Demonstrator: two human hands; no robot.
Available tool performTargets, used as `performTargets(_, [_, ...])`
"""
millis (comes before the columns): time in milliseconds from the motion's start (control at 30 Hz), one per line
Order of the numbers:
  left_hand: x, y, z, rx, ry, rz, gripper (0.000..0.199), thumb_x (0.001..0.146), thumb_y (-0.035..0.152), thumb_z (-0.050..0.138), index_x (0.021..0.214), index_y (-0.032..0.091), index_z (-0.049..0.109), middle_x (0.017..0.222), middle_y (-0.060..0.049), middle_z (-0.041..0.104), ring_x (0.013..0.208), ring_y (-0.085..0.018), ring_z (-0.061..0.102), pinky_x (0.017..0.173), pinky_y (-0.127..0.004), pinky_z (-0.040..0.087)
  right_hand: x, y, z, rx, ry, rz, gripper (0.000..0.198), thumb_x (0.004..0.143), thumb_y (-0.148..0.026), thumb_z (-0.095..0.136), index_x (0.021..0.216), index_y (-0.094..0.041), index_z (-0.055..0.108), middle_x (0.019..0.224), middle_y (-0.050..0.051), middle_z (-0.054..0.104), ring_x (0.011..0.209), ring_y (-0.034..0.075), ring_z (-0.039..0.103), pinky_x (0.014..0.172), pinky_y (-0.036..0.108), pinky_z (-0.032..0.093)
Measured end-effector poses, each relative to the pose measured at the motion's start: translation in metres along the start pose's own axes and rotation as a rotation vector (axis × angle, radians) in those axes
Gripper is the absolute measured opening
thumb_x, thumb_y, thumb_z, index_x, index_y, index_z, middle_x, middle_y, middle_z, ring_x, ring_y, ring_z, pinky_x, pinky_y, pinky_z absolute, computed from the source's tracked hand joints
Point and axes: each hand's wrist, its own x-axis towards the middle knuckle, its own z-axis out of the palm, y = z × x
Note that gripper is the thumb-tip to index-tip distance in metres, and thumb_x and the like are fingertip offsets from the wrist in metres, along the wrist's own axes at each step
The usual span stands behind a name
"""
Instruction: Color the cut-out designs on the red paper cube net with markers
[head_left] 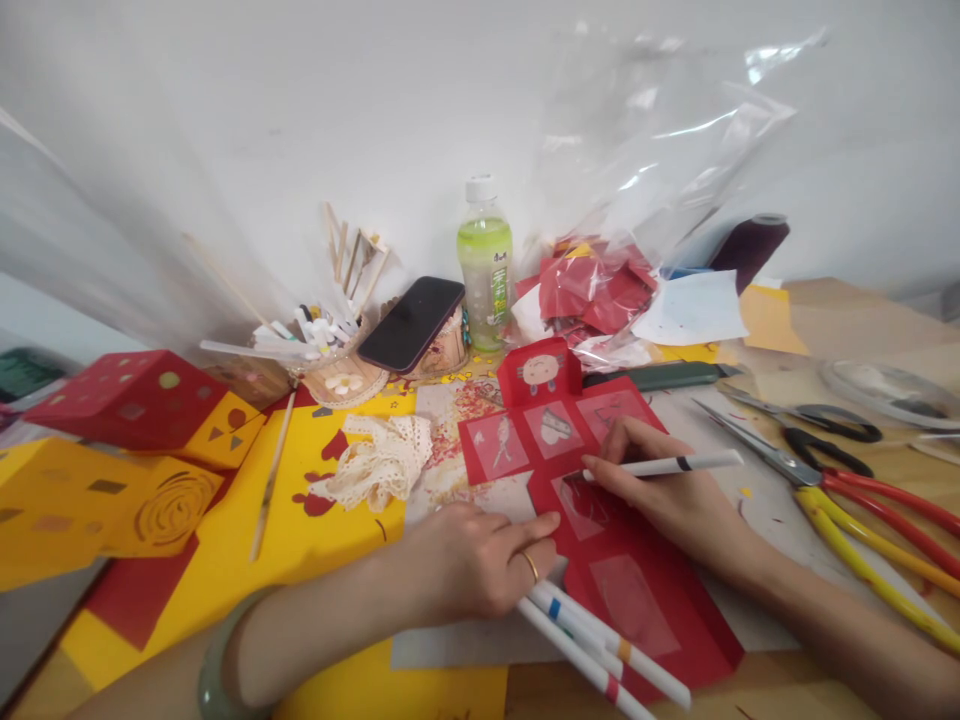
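My right hand [652, 480] grips a white marker [705, 461] with a black band. Its tip end meets a clear window in the red paper cut-out [705, 600], or lies just above it; I cannot tell which. Other windows in this cut-out bear drawings, among them a heart and a face on the raised flap. My left hand [480, 555] rests at the cut-out's left side with its forefinger stretched over the red paper. Several white markers [600, 640] with coloured bands stick out from under its curled fingers.
Scissors [787, 470] and a green-handled cutter [652, 376] lie to the right. Behind stand a drink bottle [484, 265], a phone [412, 322] and a plastic bag of red scraps [592, 290]. Lace [382, 460] and folded paper boxes [142, 400] are on the left.
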Motion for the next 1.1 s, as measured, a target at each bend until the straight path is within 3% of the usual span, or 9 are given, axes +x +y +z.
performTargets(333, [0.0016,-0.0012,-0.0012,0.003,0.007,0.005,0.020,0.087,0.017,0.042,0.083,0.017,0.062,0.103,-0.002,0.068,0.052,-0.010,0.061,0.042,-0.022,0.046,-0.0016,-0.0063,-0.0003,-0.014,-0.095,0.021,0.026,0.078,-0.028,0.055,0.059,-0.020,0.040,0.056,-0.004,0.048,0.053,0.011,0.042,0.048,0.023,0.033])
performTargets(533, [0.0018,-0.0006,-0.0022,-0.007,0.020,-0.010,0.020,0.087,0.018,0.043,0.081,0.017,0.062,0.102,-0.001,0.068,0.051,-0.011,0.061,0.041,-0.024,0.046,-0.0012,-0.0031,-0.0008,-0.003,-0.035,-0.001,0.027,0.079,-0.027,0.055,0.058,-0.020,0.039,0.055,-0.004,0.045,0.051,0.010,0.040,0.046,0.023,0.031])
performTargets(833, [0.0012,-0.0009,-0.0014,-0.002,0.003,-0.013,0.020,0.088,0.019,0.042,0.083,0.018,0.062,0.103,-0.001,0.068,0.051,-0.010,0.060,0.041,-0.022,0.044,-0.0039,-0.0024,-0.0035,0.021,-0.100,0.008,0.026,0.078,-0.025,0.055,0.058,-0.020,0.038,0.054,-0.004,0.046,0.051,0.010,0.039,0.046,0.023,0.031])
performTargets(1100, [0.0034,-0.0011,-0.0044,-0.014,0.022,-0.009,0.022,0.088,0.019,0.042,0.082,0.017,0.062,0.101,-0.002,0.068,0.050,-0.011,0.061,0.041,-0.024,0.047,-0.0013,-0.0028,-0.0012,0.004,-0.073,0.014,0.026,0.078,-0.026,0.054,0.058,-0.020,0.038,0.054,-0.005,0.044,0.051,0.010,0.039,0.046,0.023,0.031])
